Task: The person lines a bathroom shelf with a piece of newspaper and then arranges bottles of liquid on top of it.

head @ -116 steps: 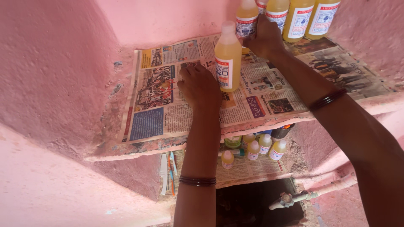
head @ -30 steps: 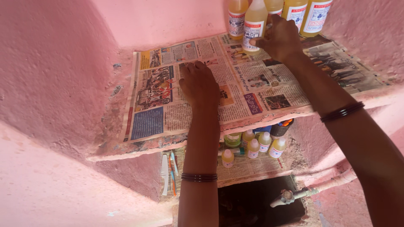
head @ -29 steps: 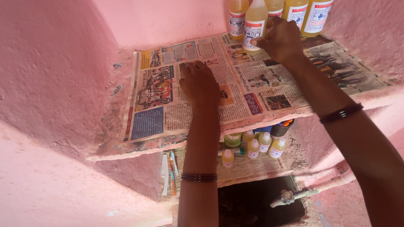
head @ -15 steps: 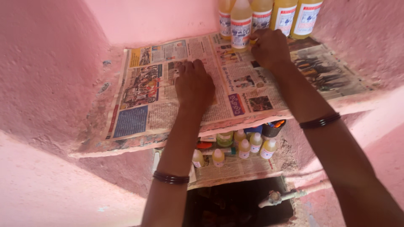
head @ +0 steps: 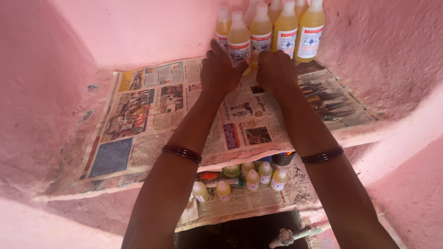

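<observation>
Several yellow bottles with white caps and labels stand in a tight group at the back of a pink shelf lined with newspaper. My left hand cups the base of the front-left yellow bottle, fingers on its left side and thumb on its right. My right hand is curled with its knuckles up, pressed against the bases of the middle bottles; its fingertips are hidden. Both wrists wear dark bangles.
A lower shelf holds several small yellow bottles, a green tub and a dark cup. Below is a dark opening with a tap. Rough pink walls close in on the left, back and right.
My left hand left the newspaper and moved up to the bottles. My right hand stayed at the bottles' bases. The loose bottle now stands in the group. The view tilted upward.
</observation>
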